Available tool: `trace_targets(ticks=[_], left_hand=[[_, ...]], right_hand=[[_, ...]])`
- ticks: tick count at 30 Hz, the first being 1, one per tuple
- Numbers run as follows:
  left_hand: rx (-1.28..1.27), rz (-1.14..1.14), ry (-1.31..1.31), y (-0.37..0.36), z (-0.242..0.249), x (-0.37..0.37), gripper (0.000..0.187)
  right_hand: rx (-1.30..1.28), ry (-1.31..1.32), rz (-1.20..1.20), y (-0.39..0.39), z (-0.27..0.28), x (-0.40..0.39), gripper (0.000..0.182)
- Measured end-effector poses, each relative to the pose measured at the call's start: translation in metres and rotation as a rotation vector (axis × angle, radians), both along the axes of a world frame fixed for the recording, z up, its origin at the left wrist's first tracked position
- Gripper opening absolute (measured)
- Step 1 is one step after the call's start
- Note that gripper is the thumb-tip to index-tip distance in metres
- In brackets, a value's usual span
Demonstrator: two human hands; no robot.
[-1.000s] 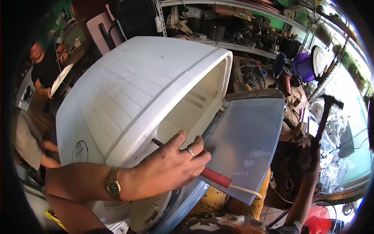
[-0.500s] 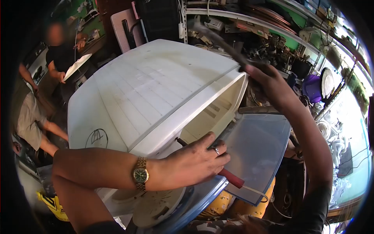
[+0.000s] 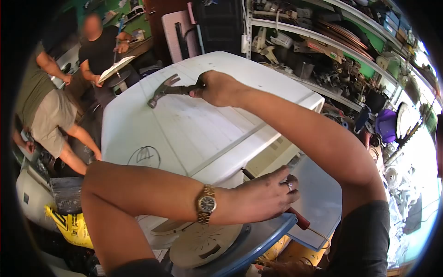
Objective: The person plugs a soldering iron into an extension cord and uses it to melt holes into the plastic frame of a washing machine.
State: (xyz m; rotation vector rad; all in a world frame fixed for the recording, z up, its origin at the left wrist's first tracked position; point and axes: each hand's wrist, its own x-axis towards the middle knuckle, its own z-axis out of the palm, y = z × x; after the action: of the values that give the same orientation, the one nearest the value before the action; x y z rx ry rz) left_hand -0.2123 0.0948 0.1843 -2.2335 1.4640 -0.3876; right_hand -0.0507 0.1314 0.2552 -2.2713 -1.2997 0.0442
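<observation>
A claw hammer (image 3: pixel 166 90) is held in my right hand (image 3: pixel 221 88), over the top of a large white casing (image 3: pixel 207 124). My fingers are wrapped round its dark handle, and its head points left. My left hand (image 3: pixel 265 196), with a watch at the wrist and a ring, is closed round a tool with a red handle (image 3: pixel 301 220). A dark end of that tool shows on the far side of the hand, by the casing's open edge. Below the left hand sit a round cream disc (image 3: pixel 203 247) and a blue rim (image 3: pixel 265 247).
Two people stand at the left; one in black (image 3: pixel 99 51) holds a pale panel (image 3: pixel 115 68). Cluttered metal shelves (image 3: pixel 300 32) run along the back right, with a purple item (image 3: pixel 386 125) below. A yellow bag (image 3: pixel 74 228) lies at lower left.
My right hand has swung the hammer from the right side leftward over the casing. The view has shifted, while my left hand still holds the red-handled tool.
</observation>
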Motion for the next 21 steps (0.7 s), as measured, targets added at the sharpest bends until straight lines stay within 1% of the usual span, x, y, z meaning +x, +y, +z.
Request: trace_targets(ticks=[1,2,5,6,7,10,12,14,17,19,20,21], left_hand=[[-0.007,-0.003,-0.005,0.001,0.001,0.001,0.023],[-0.072,-0.015,0.028,0.002,-0.002,0.002,0.022],[-0.065,-0.024,-0.003,0.002,-0.007,0.003,0.022],[-0.006,-0.001,0.008,0.001,-0.001,0.001,0.023],[-0.002,-0.006,0.002,0.001,0.001,0.001,0.023],[-0.022,-0.025,-0.014,0.003,0.000,0.000,0.023],[-0.067,-0.038,-0.024,0.004,-0.006,0.002,0.022],[-0.069,-0.036,-0.022,0.003,-0.008,0.002,0.023],[-0.016,-0.012,0.003,0.001,-0.004,0.002,0.023],[0.028,-0.002,0.001,0.000,0.002,0.000,0.024],[0.043,-0.001,-0.013,0.000,0.004,-0.001,0.024],[0.055,0.002,-0.026,0.000,0.005,-0.001,0.025]], right_hand=[[0.014,-0.043,0.001,0.008,-0.004,0.001,0.046],[0.055,0.000,0.038,0.011,-0.006,-0.003,0.051],[0.227,-0.285,0.052,0.012,-0.001,0.001,0.060],[0.239,-0.184,0.096,0.007,0.007,0.007,0.061],[0.280,-0.183,0.123,-0.005,0.008,0.011,0.062],[0.251,-0.237,0.205,-0.059,0.009,0.009,0.048],[0.297,-0.246,0.237,-0.098,0.000,0.005,0.040],[0.293,-0.265,0.177,-0.137,-0.011,-0.002,0.038],[0.322,-0.139,0.075,-0.190,-0.024,-0.022,0.037],[0.330,-0.043,-0.053,-0.220,-0.035,-0.036,0.038],[0.315,-0.097,-0.087,-0.234,-0.039,-0.042,0.038],[0.406,-0.095,-0.112,-0.244,-0.048,-0.046,0.036]])
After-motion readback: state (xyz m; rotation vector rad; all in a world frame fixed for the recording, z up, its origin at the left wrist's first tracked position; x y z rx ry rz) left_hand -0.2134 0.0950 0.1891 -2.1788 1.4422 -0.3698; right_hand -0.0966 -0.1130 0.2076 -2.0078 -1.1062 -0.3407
